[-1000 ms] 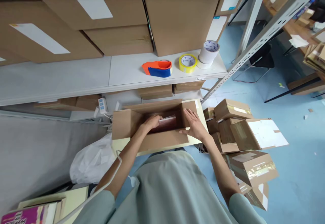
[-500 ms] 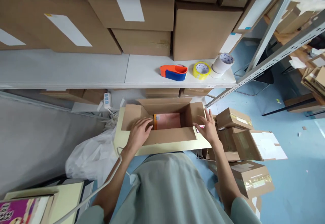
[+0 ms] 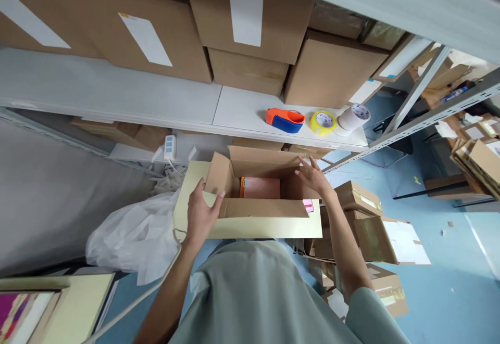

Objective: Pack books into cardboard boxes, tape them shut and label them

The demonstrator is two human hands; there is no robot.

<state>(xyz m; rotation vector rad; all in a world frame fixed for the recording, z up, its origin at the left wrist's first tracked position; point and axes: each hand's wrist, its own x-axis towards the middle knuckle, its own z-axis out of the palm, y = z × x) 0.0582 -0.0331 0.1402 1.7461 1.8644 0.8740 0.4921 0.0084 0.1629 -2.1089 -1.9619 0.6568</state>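
An open cardboard box (image 3: 265, 207) sits on a pale yellow tabletop (image 3: 250, 229), its flaps raised or folded outward. Inside lies a flat pinkish item (image 3: 261, 188) with an orange strip along its left edge; what it is I cannot tell. My left hand (image 3: 202, 211) is at the box's left front corner, thumb and fingers spread beside the left flap. At the right end, my right hand (image 3: 314, 177) has its fingers apart over the right flap, near the back corner. A small pink-screened object (image 3: 308, 205) shows partly beside the box's front right corner.
On the grey shelf (image 3: 175, 102) ahead are an orange-and-blue tape dispenser (image 3: 285, 120), yellow tape (image 3: 322, 122) and white rolls (image 3: 353, 117), with large cartons (image 3: 328, 71) behind. Several boxes (image 3: 386, 240) are stacked on the right; a white plastic bag (image 3: 133, 234) and a cable (image 3: 133, 302) are left.
My left hand has moved left from over the box to its left flap, which now stands more upright. My right hand has shifted onto the right flap. The head view has turned slightly.
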